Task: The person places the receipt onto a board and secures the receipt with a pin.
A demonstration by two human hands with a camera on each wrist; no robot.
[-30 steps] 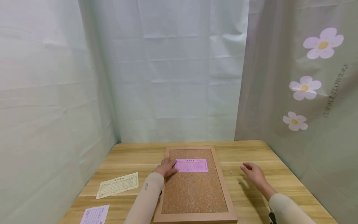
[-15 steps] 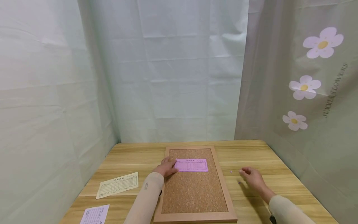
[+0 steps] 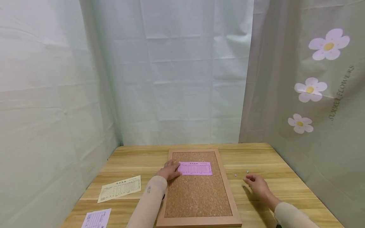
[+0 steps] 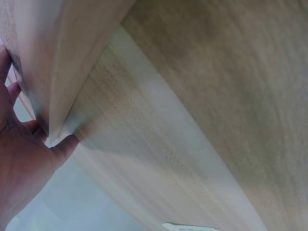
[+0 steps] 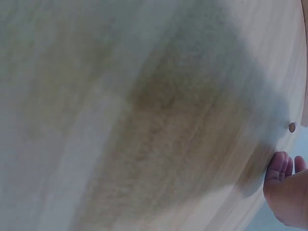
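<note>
On the table lies a wood-framed cork board (image 3: 198, 199) with a pink printed paper slip (image 3: 195, 171) across its upper part. My left hand (image 3: 169, 171) rests on the board's left frame, thumb and fingers at the slip's left edge. In the left wrist view that hand (image 4: 29, 154) lies along the board's side. My right hand (image 3: 258, 185) hovers over the table right of the board, fingers loosely bent, with nothing seen between them. Close to it are a small pink pin (image 3: 235, 175), a pale pin (image 3: 247, 171) and a dark one (image 3: 243, 186). The right wrist view shows one small round pin head (image 5: 292, 127).
A yellow printed slip (image 3: 119, 189) lies on the table left of the board, and a pale purple slip (image 3: 96, 219) sits nearer the front. Light curtains surround the table (image 3: 148, 155); the right one carries printed flowers (image 3: 310, 90).
My right hand has come slightly down and nearer the front, so the pale pin now shows beyond its fingertips. The left hand and the pink slip have stayed put.
</note>
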